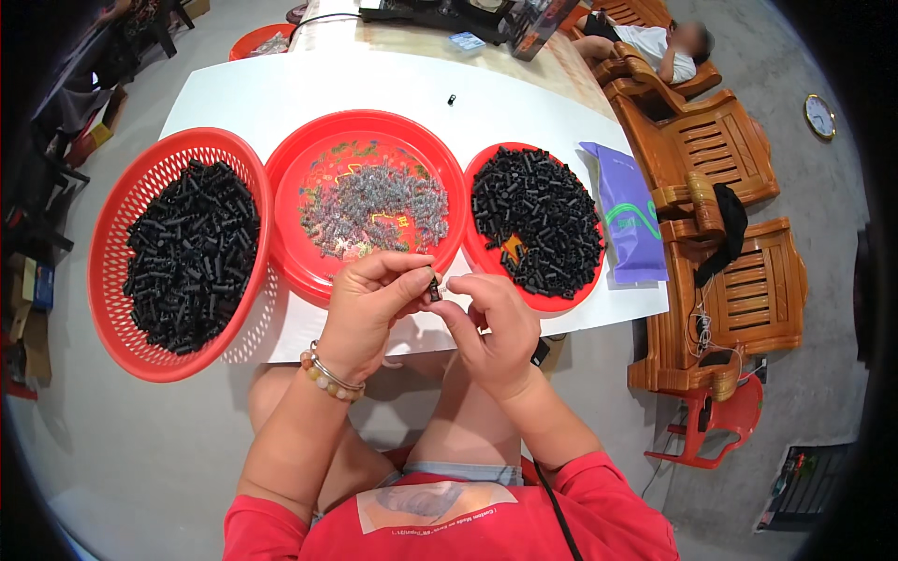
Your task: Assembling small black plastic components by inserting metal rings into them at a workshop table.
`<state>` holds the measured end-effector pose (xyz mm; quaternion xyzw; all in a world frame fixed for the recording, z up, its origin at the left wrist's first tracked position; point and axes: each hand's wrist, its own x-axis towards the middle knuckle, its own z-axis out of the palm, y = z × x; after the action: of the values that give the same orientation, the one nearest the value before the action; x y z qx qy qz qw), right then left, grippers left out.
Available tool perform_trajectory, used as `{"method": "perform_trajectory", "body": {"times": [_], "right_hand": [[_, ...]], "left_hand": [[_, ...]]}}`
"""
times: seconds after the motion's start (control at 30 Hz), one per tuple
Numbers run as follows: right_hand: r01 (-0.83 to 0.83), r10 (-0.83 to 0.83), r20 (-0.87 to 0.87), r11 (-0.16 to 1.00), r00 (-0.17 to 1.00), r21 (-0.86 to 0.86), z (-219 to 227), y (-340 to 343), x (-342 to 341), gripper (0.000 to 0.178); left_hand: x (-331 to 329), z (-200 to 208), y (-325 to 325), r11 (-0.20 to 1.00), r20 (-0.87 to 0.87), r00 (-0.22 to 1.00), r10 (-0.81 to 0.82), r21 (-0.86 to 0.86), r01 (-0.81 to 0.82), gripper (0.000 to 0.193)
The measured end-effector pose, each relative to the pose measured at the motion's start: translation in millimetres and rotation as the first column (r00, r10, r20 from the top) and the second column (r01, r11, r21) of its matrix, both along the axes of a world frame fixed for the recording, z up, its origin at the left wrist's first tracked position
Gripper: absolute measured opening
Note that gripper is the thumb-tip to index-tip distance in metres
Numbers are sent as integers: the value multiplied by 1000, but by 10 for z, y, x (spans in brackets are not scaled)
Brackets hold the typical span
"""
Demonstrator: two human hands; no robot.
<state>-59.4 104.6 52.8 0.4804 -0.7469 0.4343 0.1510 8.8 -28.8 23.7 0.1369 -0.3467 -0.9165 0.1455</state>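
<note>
My left hand (367,301) pinches a small black cylindrical plastic part (435,289) between thumb and forefinger, over the table's near edge. Close against it, my right hand (494,329) has its thumb and forefinger drawn together at the part's right side. A tiny pale bit seems to show at those fingertips, too small to name. Just beyond my hands stands a red basin (286,271) with a heap of small transparent-grey pieces (383,208). To its right, a red tray (479,254) holds many short black parts (533,210).
At the left, a red perforated basket (110,238) is full of longer black parts (194,252). A purple packet (629,215) lies right of the tray. One black part (452,99) sits alone on the white tabletop (374,79). A person (655,47) reclines on wooden seating (716,140).
</note>
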Motion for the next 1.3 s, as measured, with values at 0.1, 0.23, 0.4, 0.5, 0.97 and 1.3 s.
{"method": "perform_trajectory", "body": {"times": [0.1, 0.23, 0.4, 0.5, 0.97, 1.3], "right_hand": [[-21, 19, 75, 999, 997, 26, 14, 18, -17, 29], [-81, 51, 260, 991, 964, 103, 55, 58, -42, 38], [-210, 155, 269, 960, 951, 186, 160, 50, -116, 44], [-242, 217, 129, 942, 968, 234, 196, 53, -116, 44], [-280, 289, -13, 939, 957, 200, 229, 154, -151, 37], [136, -147, 270, 989, 952, 58, 153, 585, -639, 23]], "left_hand": [[-5, -8, -17, 998, 7, 999, -42, 41, 42, 16], [-4, 33, -44, 995, -39, 996, -84, -55, 82, 17], [17, 42, -140, 973, -61, 974, -217, -89, 211, 46], [58, 34, -175, 958, -67, 955, -288, -11, 288, 47], [42, 32, -106, 895, -159, 896, -415, 104, 433, 48], [339, 477, -256, 728, -92, 959, 269, -632, -265, 13]]}}
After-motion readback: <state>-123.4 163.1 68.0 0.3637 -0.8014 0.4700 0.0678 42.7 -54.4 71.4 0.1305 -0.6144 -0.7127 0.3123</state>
